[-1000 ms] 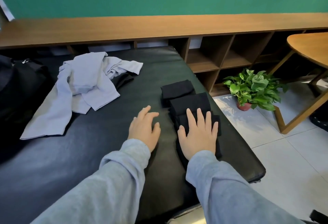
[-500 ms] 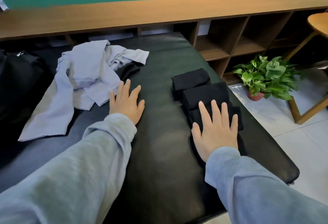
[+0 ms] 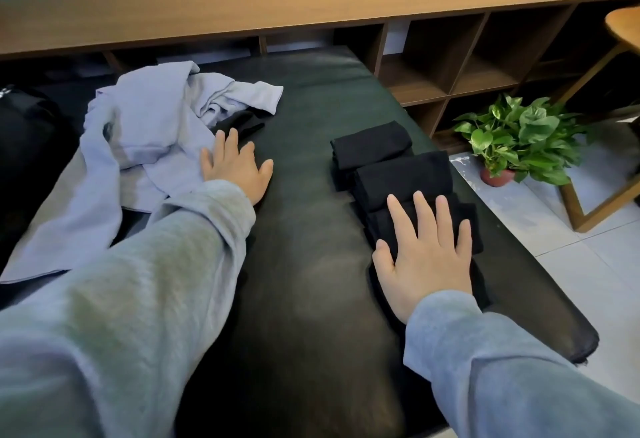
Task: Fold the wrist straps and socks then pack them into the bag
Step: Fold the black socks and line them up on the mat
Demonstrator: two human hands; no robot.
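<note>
Three folded black cloth pieces lie in a row on the right side of the black padded bench: the far one, the middle one and the near one. My right hand lies flat with straight fingers on the near piece. Over at the left, my left hand is stretched out flat at the edge of a crumpled light grey garment, its fingertips near a loose black cloth that peeks out from under the garment. A black bag sits at the far left.
A long wooden shelf unit with open cubbies runs behind the bench. A potted green plant stands on the tiled floor to the right, beside a wooden table leg. The bench's right edge drops to the floor.
My left hand has moved away from the folded pieces, leftward and farther out to the grey garment. My right hand has stayed flat on the near folded piece. The camera has shifted.
</note>
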